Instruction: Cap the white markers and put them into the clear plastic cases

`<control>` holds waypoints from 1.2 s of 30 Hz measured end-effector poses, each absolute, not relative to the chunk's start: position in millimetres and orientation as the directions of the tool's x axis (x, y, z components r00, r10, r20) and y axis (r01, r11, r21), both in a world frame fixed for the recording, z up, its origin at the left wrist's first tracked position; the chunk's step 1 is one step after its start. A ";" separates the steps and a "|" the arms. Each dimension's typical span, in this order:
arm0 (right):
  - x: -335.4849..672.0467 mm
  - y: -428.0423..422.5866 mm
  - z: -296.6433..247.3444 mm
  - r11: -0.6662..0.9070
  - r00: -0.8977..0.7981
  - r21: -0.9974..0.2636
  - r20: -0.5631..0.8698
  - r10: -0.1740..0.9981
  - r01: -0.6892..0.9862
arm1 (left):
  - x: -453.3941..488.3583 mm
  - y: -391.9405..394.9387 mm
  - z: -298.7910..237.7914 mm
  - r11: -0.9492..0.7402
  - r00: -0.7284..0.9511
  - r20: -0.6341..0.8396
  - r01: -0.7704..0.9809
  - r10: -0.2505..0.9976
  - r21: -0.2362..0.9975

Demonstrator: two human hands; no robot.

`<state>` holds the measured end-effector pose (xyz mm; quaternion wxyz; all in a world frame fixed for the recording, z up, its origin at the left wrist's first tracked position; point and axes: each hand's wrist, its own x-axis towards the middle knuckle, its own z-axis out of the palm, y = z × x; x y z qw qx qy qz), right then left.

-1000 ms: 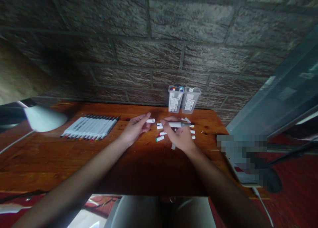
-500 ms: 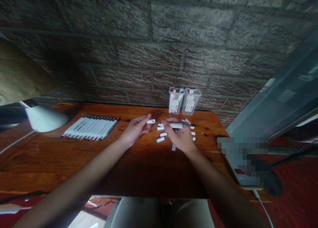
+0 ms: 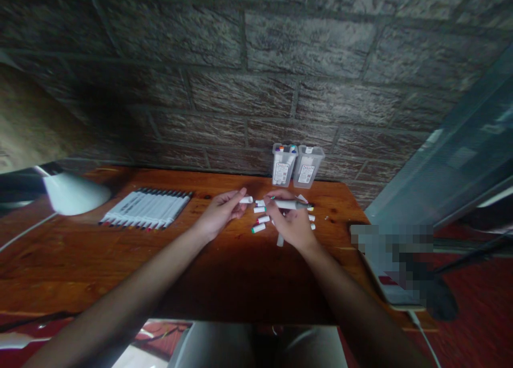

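Observation:
Between the thumb and fingers of my left hand [image 3: 225, 212] is a white marker cap [image 3: 246, 200], its open end facing right. My right hand [image 3: 292, 218] is closed round a marker [image 3: 285, 203] with a white barrel and a grey section, lying roughly level and pointing left. Tip and cap are apart, with a small gap between them. Under and around my right hand lie several loose white caps with coloured ends, among them a green-ended cap [image 3: 258, 228] and a red-ended cap [image 3: 263, 219]. My right hand hides part of this group.
A neat row of markers [image 3: 146, 209] lies on the wooden table [image 3: 224, 282] to the left. Two clear plastic boxes stand by the brick wall, the left box [image 3: 281, 173] holding markers, the right box [image 3: 306, 175] beside it. A lamp base [image 3: 74, 193] stands far left.
The view has tilted slightly, so everything sits a little lower. My left hand with the cap has shifted slightly right; my right hand keeps hold of the marker.

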<state>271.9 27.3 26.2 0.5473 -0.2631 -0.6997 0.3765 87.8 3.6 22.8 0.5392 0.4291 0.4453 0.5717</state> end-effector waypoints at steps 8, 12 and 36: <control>273.1 27.0 28.3 0.568 -0.276 -0.823 0.554 0.786 -0.034 | 88.4 2.7 21.5 0.005 -0.043 -0.014 -0.203 0.999 0.979; 272.7 29.1 26.7 0.556 -0.286 -0.830 0.542 0.790 -0.038 | 88.1 2.5 19.8 0.003 -0.037 -0.010 -0.193 0.999 0.981; 306.9 64.5 28.8 0.625 -0.015 -0.745 0.640 0.768 0.231 | 88.9 -3.1 35.8 -0.049 0.009 0.056 -0.343 0.998 0.938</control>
